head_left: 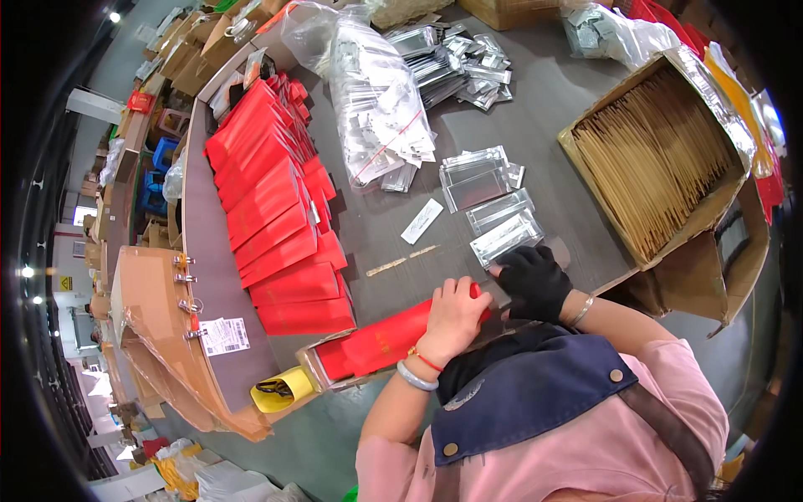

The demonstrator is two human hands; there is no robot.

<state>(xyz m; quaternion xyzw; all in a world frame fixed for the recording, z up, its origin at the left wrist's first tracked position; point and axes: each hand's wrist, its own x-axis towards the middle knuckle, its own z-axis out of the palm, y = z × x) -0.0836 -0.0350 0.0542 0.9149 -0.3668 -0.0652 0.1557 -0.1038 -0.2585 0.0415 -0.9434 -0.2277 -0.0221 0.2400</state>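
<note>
Clock taken over the worktop, twelve on the far side. The person's bare left hand (456, 318) lies at six, fingers bent over the end of a long red paper packet (381, 341) in a narrow open cardboard box (311, 363) along the near edge; thumb hidden, so whether it grips or merely presses cannot be told. The right hand (531, 284), in a black fingerless glove, sits between four and five, fingers half bent, thumb close to a clear plastic case with silvery edges (507, 240); contact likely, a firm hold not certain. Step in hand, by judgement: squaring or steadying the red packet while a case is within the right hand's reach. The next move would call for keeping the packet's end steady on the left, and a fingertip lift under one case's thin rim on the right, without dragging its neighbours. The packet: smooth, flat, vivid red, a small faint gold mark partway along, its near end covered by the fingers. Similar red packets (276, 217) fan out in overlapping rows at eight to nine. The case: shiny, rectangular, glare hiding its contents; more clear cases (474, 177) lie just beyond it, toward three.
</note>
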